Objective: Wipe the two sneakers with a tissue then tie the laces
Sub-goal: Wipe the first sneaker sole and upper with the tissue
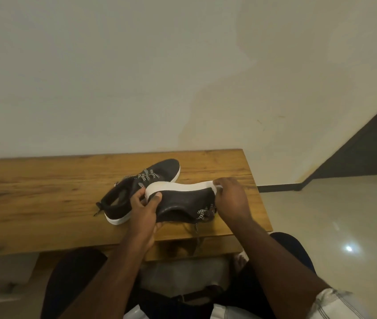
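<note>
On the wooden table the first sneaker rests upright on its white sole, toe pointing away toward the wall, its speckled laces loose and untied; just right of it and touching or nearly so, the left hand holds the second sneaker turned on its side, sole edge up, thumb pressed on the dark upper near the heel and the other fingers curled round behind the heel; further right the right hand curls over the toe end and pinches a small white tissue against the white sole rim; only a scrap of the tissue shows, so how much of it meets the rubber cannot be told; this sneaker's laces hang loose below, one end trailing over the table's near edge

The step in hand appears to be wiping the sole rim of the held sneaker; to do it well, the left hand should brace the heel firmly so the shoe does not twist, while the right draws the tissue along the rim in long strokes with the pad of the fingers behind it; turning the shoe to bring each side up beats reaching round it; a fresh fold of tissue for the dark upper would avoid smearing dirt; the dangling laces are best kept out of the tissue's path; the first sneaker probably still needs tying, like this one
</note>
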